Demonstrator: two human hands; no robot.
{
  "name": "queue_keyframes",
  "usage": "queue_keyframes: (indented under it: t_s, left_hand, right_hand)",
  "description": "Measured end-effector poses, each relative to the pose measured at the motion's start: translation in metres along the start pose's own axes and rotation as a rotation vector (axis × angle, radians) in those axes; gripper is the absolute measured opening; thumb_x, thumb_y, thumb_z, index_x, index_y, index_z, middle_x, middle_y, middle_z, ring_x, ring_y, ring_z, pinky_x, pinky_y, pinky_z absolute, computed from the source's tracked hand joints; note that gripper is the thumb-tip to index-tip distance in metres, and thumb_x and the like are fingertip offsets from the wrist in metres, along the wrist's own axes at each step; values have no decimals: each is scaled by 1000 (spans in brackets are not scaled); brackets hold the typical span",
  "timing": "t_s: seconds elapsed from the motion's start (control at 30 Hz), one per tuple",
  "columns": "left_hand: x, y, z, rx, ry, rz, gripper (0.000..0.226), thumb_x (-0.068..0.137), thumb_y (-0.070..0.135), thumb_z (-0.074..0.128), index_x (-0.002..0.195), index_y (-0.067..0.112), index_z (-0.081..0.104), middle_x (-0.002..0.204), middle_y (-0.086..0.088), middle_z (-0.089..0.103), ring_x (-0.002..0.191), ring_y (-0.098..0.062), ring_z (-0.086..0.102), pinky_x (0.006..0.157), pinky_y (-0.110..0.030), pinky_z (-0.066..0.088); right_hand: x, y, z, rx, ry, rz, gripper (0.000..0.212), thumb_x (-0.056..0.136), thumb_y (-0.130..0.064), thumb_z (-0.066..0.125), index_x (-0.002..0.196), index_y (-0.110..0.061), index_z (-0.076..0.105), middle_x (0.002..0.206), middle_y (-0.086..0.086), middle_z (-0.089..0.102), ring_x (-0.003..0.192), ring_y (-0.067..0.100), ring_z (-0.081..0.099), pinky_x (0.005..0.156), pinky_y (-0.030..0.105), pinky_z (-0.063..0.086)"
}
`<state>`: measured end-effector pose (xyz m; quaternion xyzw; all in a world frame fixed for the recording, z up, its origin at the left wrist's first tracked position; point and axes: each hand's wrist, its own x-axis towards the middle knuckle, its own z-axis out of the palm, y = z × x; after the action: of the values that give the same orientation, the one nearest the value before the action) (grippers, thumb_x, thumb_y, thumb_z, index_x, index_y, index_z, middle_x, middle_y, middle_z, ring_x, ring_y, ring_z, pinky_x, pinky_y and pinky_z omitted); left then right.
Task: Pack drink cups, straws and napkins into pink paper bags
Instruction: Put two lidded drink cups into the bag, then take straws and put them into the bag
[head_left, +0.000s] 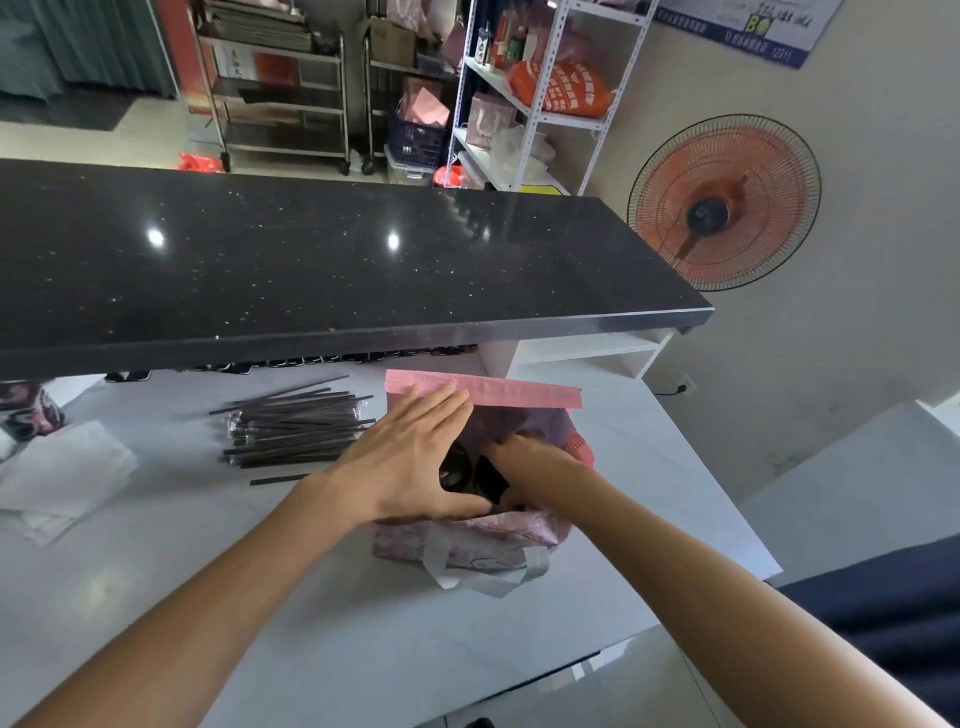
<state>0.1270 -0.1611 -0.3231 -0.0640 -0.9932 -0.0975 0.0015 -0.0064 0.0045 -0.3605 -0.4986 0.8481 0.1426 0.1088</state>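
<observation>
a pink paper bag (483, 530) stands open on the white work table (260, 597), right of centre, with its far flap (483, 393) upright and its grey handles (488, 569) hanging over the near side. the left hand (410, 457) lies across the bag's left rim, fingers straight and pressed together, fingertips touching the far flap, thumb spread wide along the near edge. the right hand (524, 460) reaches down into the bag mouth; its fingers are hidden inside and i cannot tell whether they grip anything. dark round cup tops (460, 467) show inside the bag between the two hands. a pile of black wrapped straws (296, 428) lies on the table just left of the bag. white napkins (57, 467) lie at the far left. a black counter (311, 260) runs behind the table, with an orange fan (724, 202) to the right.
</observation>
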Motion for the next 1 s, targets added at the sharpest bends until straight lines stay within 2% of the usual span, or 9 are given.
queue_keyframes:
  t_s: [0.1,0.2,0.3,0.43,0.47,0.6,0.77,0.87,1.0]
  left_hand:
    - [0,1,1,-32,72,-3,104,84,82,32,161,16,9,168,2,1,153,-7,-9,125,-36,-7]
    - [-2,4,2,-80,208,7,84,91,70,30,156,17,33,164,1,27,153,-8,12,126,-34,1]
    - [-3,10,2,-112,344,45,55,99,53,41,137,19,61,149,0,52,144,-14,38,124,-39,20]
    - [-10,26,1,-112,477,100,36,102,43,52,111,16,74,118,5,68,114,-15,59,100,-36,45]
    - [-13,31,2,-91,491,99,36,101,43,54,109,15,75,111,5,70,107,-16,62,97,-35,47]
    - [-24,42,9,7,410,40,35,92,45,61,112,19,74,100,6,73,95,-12,66,110,-28,39]
    - [-46,48,9,22,389,-122,18,90,31,57,98,24,72,80,11,70,76,-12,65,74,-23,49]
    - [-72,45,6,47,402,-209,10,88,26,63,94,25,71,77,11,68,74,-12,64,67,-24,47]
    - [-123,30,0,62,410,-357,7,87,23,67,94,25,69,76,11,68,73,-13,64,58,-31,52]
  right_hand:
    - [-8,0,-3,90,14,-9,33,91,-32,70,118,-15,62,103,4,72,84,18,66,76,27,55]
    - [-31,0,-25,222,157,-41,24,94,-24,66,116,-15,62,115,3,68,100,21,64,89,34,54]
    - [-57,7,-50,351,386,-113,11,98,-21,57,101,-17,68,103,1,69,89,22,63,78,36,54]
    - [-64,32,-57,377,711,-141,18,89,-14,69,107,-14,71,101,4,69,89,25,60,74,32,51]
    - [-60,39,-56,349,719,-140,26,87,-14,73,112,-13,69,107,5,68,95,26,59,79,34,51]
    - [-37,54,-51,259,446,-70,60,91,-33,70,145,-23,45,145,0,52,130,27,46,106,42,40]
    - [-15,36,-49,357,484,-152,38,96,-23,57,134,-27,52,112,2,69,90,30,63,68,34,46]
    - [-5,11,-58,397,530,-229,27,98,-23,54,124,-26,59,99,4,71,82,33,64,66,39,53]
    - [12,-41,-79,444,528,-347,28,97,-20,52,123,-25,62,106,5,73,91,34,65,71,40,54]
